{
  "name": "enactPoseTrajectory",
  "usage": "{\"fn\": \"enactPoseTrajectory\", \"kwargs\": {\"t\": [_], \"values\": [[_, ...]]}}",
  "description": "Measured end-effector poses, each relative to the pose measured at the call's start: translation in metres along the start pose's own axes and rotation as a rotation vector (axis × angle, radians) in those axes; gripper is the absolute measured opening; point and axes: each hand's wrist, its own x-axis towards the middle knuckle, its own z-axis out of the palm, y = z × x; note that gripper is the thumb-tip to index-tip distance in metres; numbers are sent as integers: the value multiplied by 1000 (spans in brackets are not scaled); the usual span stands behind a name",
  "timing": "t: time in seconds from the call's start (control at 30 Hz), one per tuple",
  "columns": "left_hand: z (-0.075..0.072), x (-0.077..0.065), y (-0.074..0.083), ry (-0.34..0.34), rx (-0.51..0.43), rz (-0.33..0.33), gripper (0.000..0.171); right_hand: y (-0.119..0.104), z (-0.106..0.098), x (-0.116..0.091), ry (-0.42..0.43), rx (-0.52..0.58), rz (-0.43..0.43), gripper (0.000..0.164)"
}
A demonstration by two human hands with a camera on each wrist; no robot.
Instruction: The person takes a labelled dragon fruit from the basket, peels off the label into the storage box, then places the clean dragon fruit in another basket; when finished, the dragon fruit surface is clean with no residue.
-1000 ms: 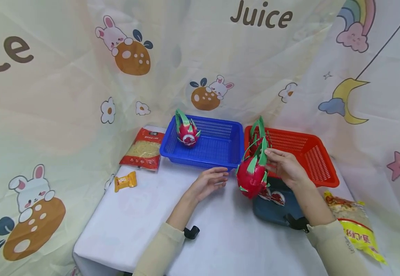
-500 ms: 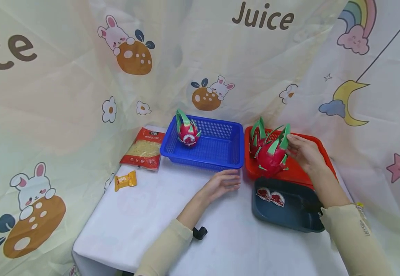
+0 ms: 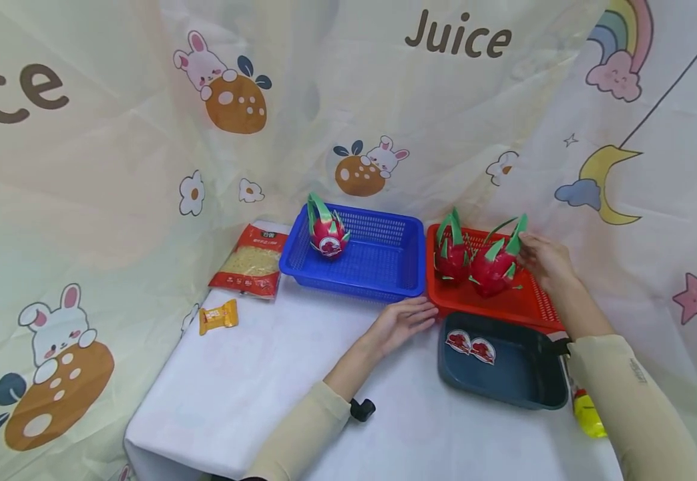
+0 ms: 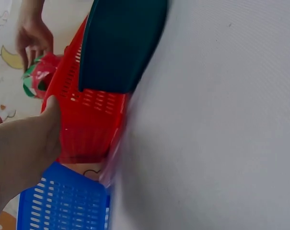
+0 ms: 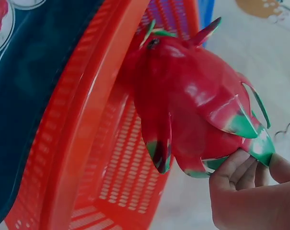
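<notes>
A red dragon fruit [image 3: 494, 268] with green leaf tips lies in the red basket [image 3: 525, 306] beside a second dragon fruit [image 3: 450, 252]. My right hand [image 3: 526, 246] pinches one of its leaf tips; the right wrist view shows the fruit [image 5: 192, 110] low in the basket [image 5: 111, 158] and my right hand [image 5: 252, 165] on the leaf. My left hand [image 3: 407, 319] rests on the white table with straight fingers at the red basket's front left corner. In the left wrist view its thumb [image 4: 48, 129] lies against the basket [image 4: 89, 127].
A blue basket [image 3: 378, 264] holds a third dragon fruit [image 3: 327, 232]. A dark tray [image 3: 507, 381] with two stickers sits in front of the red basket. A red noodle packet [image 3: 252, 260], an orange snack [image 3: 219, 315] and a yellow packet [image 3: 585, 407] lie around. Printed curtains wall the table.
My right hand carried the dragon fruit from above the dark tray back into the red basket and lowered it. My left hand slid right toward the red basket.
</notes>
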Motion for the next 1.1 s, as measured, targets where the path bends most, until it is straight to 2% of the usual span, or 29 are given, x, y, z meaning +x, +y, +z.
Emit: {"fn": "enactPoseTrajectory", "kwargs": {"t": [0.23, 0.37, 0.53, 0.73, 0.9, 1.1], "values": [[-5, 4, 3, -29, -81, 3, 53, 5, -9, 24, 54, -38, -14, 12], [-7, 4, 3, -68, -119, -24, 54, 6, -12, 36, 68, -64, -28, 15], [-8, 2, -2, -85, -158, -41, 54, 7, -13, 45, 84, -71, -8, 22], [-11, 1, -7, -82, -173, -31, 53, 12, -17, 57, 100, -86, 28, 7], [-14, 1, -8, -83, -180, -23, 53, 23, -23, 72, 70, -152, 38, 7], [-16, 2, -6, -103, -174, -27, 54, 23, -23, 77, -10, -140, 50, 13]]}}
